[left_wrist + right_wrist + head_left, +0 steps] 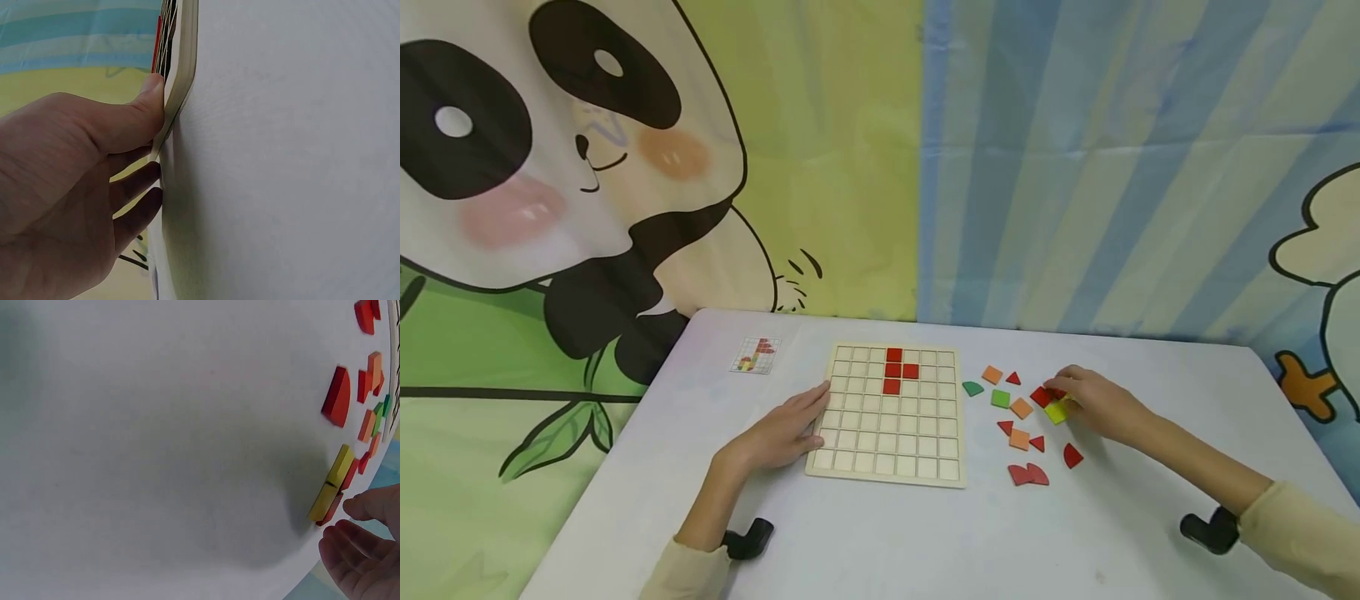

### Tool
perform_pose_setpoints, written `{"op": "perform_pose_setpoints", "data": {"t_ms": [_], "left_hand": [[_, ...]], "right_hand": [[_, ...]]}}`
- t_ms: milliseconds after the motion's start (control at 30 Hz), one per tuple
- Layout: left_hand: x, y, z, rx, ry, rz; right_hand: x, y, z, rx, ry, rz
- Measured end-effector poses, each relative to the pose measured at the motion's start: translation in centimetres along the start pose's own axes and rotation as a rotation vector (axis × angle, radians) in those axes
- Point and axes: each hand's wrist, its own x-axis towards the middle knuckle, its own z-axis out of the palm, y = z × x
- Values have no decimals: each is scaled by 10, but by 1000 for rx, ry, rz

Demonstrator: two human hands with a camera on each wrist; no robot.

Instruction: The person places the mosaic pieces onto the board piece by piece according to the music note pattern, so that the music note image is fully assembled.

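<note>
A pale wooden grid board (865,425) lies on the table with several red square tiles (892,370) in its upper cells. Along its left edge rests my left hand (782,429); in the left wrist view the thumb (147,103) lies at the rim and the other fingers extend beside it. My right hand (1097,404) reaches over the loose tiles right of the board. Its fingertips are right at a yellow tile (1056,412) and a red square tile (1041,397). In the right wrist view, thumb (365,503) and fingers are apart beside the yellow tiles (340,465), with nothing between them.
Orange squares (1019,439), a green square (1000,398), a dark green quarter-round (973,388), small red triangles (1013,378) and red quarter-rounds (1072,455) lie scattered right of the board. A pattern card (756,355) lies to its left. A printed curtain (850,167) hangs behind the table.
</note>
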Motion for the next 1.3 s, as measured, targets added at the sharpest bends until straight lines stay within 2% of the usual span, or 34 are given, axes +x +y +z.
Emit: {"op": "perform_pose_setpoints", "data": {"t_ms": [167, 300, 667, 833, 933, 1033, 1167, 1300], "left_hand": [[1, 0, 3, -5, -9, -8], [2, 1, 3, -7, -4, 3], [2, 1, 0, -3, -7, 12], [2, 1, 0, 6, -8, 16], [3, 1, 0, 4, -5, 19], [3, 2, -1, 0, -3, 19], [3, 2, -1, 1, -4, 17], [2, 1, 0, 1, -4, 20]], "right_hand": [[21, 12, 4, -62, -36, -10], [27, 18, 2, -104, -53, -22], [16, 28, -3, -74, -38, -195], [11, 35, -3, -86, -19, -238], [10, 38, -3, -86, -9, -220], [11, 39, -2, -48, -21, -144], [15, 41, -2, 69, -50, -27], [21, 38, -1, 191, 16, 1]]}}
